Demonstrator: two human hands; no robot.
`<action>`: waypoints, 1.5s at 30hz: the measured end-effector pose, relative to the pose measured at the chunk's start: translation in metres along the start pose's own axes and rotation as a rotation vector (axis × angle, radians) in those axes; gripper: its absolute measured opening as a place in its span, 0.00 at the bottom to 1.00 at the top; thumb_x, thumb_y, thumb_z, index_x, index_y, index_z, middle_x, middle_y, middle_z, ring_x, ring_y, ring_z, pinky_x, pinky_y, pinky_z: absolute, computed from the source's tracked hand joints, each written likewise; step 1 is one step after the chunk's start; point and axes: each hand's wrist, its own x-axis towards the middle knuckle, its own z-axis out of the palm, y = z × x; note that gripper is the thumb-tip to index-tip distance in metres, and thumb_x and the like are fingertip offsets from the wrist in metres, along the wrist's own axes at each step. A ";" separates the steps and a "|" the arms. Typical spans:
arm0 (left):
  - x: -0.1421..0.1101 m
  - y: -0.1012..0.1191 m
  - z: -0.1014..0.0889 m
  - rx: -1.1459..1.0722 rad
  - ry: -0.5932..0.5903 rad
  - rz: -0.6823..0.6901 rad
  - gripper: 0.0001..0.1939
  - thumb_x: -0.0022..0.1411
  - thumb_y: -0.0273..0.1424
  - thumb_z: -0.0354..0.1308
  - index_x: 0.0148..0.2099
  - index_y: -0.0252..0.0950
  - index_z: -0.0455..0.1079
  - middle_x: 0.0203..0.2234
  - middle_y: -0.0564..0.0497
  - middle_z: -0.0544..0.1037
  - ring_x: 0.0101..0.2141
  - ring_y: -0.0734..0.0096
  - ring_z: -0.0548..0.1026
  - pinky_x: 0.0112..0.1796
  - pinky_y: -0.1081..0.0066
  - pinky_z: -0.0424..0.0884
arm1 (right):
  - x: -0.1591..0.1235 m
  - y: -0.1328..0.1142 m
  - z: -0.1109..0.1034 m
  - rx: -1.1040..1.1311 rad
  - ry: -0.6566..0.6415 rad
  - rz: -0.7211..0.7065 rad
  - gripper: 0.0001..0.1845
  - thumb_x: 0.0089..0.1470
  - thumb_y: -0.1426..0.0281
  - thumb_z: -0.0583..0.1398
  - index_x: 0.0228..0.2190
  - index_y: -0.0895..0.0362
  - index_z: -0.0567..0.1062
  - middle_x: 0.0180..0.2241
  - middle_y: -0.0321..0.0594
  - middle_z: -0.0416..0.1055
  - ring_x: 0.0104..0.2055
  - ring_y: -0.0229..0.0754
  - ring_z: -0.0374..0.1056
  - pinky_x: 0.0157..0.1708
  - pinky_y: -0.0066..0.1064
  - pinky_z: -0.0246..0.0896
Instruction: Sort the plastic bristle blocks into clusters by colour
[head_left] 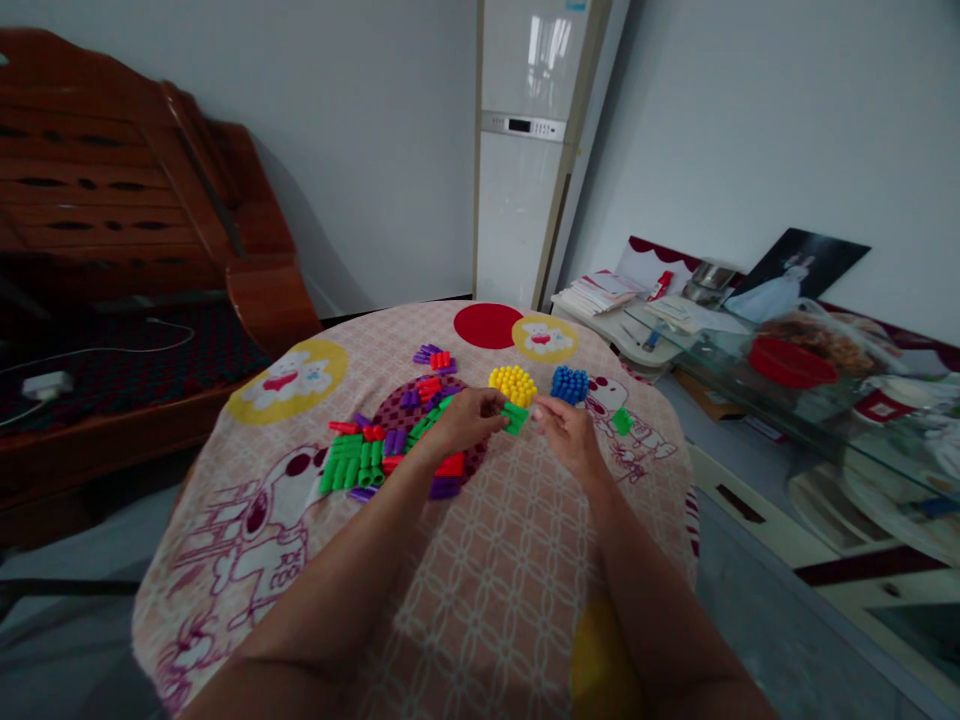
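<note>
My left hand (471, 422) pinches the left edge of a small flat piece made of green plastic tubes (515, 418) over the middle of the table. Just right of that piece is my right hand (568, 436), its thumb and fingers closed together; whatever is between them is too small to make out. Behind the hands stand a cluster of yellow round-tipped pegs (513, 384) and a similar blue cluster (570, 384). A separate green piece (622, 421) lies to the right. Left of my left forearm lie green tubes (343, 462) with several red and purple ones.
A patterned cloth covers the round table (480, 590). Small red and purple tubes (436, 358) lie toward its far side. At right, a glass-topped cabinet (787, 385) holds papers and a red bowl (792, 364). A wooden bench (135, 200) stands at left, a tall white cabinet-like appliance (529, 200) behind.
</note>
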 end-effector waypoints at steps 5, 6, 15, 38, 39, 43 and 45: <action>-0.001 0.001 0.011 0.042 0.016 0.003 0.10 0.52 0.28 0.61 0.38 0.31 0.75 0.25 0.51 0.78 0.25 0.74 0.74 0.27 0.76 0.67 | -0.002 -0.009 0.007 0.061 -0.153 -0.005 0.10 0.52 0.69 0.61 0.35 0.56 0.81 0.33 0.41 0.79 0.34 0.42 0.73 0.36 0.32 0.67; -0.001 0.002 0.013 0.036 0.031 0.010 0.09 0.52 0.27 0.61 0.38 0.32 0.75 0.26 0.51 0.78 0.26 0.73 0.74 0.28 0.76 0.68 | -0.002 -0.008 0.005 0.087 -0.184 0.042 0.09 0.51 0.70 0.61 0.34 0.56 0.80 0.30 0.40 0.78 0.32 0.41 0.73 0.33 0.31 0.67; -0.002 0.008 0.029 0.141 0.165 0.083 0.09 0.57 0.26 0.59 0.41 0.33 0.76 0.32 0.49 0.81 0.31 0.72 0.76 0.34 0.74 0.71 | 0.001 0.016 -0.035 0.033 -0.151 0.274 0.06 0.45 0.68 0.61 0.27 0.56 0.75 0.19 0.34 0.72 0.22 0.38 0.69 0.21 0.26 0.62; 0.000 0.004 0.019 0.165 0.125 -0.041 0.11 0.58 0.27 0.57 0.42 0.32 0.76 0.27 0.50 0.80 0.27 0.72 0.77 0.32 0.74 0.72 | -0.006 0.065 -0.111 -0.496 0.339 0.352 0.12 0.47 0.63 0.61 0.24 0.59 0.79 0.18 0.41 0.74 0.23 0.43 0.71 0.26 0.31 0.64; 0.000 0.004 0.019 0.164 0.124 -0.037 0.11 0.58 0.27 0.57 0.42 0.32 0.76 0.27 0.50 0.79 0.27 0.72 0.77 0.32 0.74 0.72 | -0.005 0.066 -0.110 -0.530 0.329 0.340 0.12 0.47 0.63 0.61 0.23 0.58 0.79 0.19 0.42 0.74 0.23 0.44 0.71 0.27 0.31 0.64; 0.000 0.005 0.013 0.165 0.131 -0.012 0.11 0.57 0.27 0.56 0.41 0.33 0.77 0.27 0.51 0.80 0.27 0.72 0.76 0.32 0.74 0.71 | -0.005 0.067 -0.107 -0.657 0.274 0.328 0.13 0.48 0.62 0.60 0.21 0.58 0.78 0.20 0.44 0.75 0.25 0.44 0.71 0.28 0.32 0.62; 0.000 0.004 0.008 0.188 0.149 -0.010 0.10 0.56 0.27 0.56 0.40 0.33 0.77 0.27 0.51 0.80 0.27 0.72 0.76 0.32 0.74 0.71 | -0.005 0.067 -0.105 -0.727 0.254 0.333 0.13 0.48 0.63 0.60 0.21 0.58 0.78 0.21 0.45 0.76 0.26 0.45 0.71 0.29 0.32 0.62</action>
